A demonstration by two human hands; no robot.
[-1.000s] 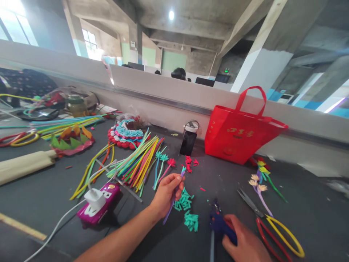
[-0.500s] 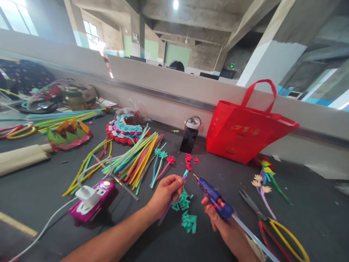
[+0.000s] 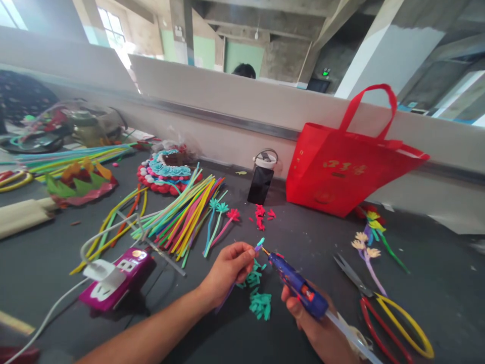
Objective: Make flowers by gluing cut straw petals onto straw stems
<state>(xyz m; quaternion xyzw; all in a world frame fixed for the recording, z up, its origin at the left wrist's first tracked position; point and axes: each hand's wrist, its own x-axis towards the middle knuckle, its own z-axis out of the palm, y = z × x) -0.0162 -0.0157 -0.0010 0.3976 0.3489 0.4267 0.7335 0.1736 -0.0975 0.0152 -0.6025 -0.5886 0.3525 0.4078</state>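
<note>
Centre of the frame, and here's the action: the left hand has its fingertips pinched around a purple pipe-cleaner stem, the top end poking out with a teal tip. In from the lower right comes the right hand, wrapped around a blue hot glue gun, a pale glue stick trailing from its back end. The nozzle sits right at the stem's upper end, so close that I can't tell whether they touch!

Just below on the dark counter, 2 heaps of teal cut pieces lie between the hands, the upper heap partly behind the left hand. Above them, red cut pieces lie scattered. Left of those, 3 pipe-cleaner flowers, 2 teal and 1 red, rest beside a fanned bundle of colourful pipe cleaners.

Over on the right, scissors lie with blades parted, 1 handle red, 1 yellow. A red bag stands upper right, a black phone leans upright near the middle, and lower left there's a purple power strip with a white plug in it.
</note>
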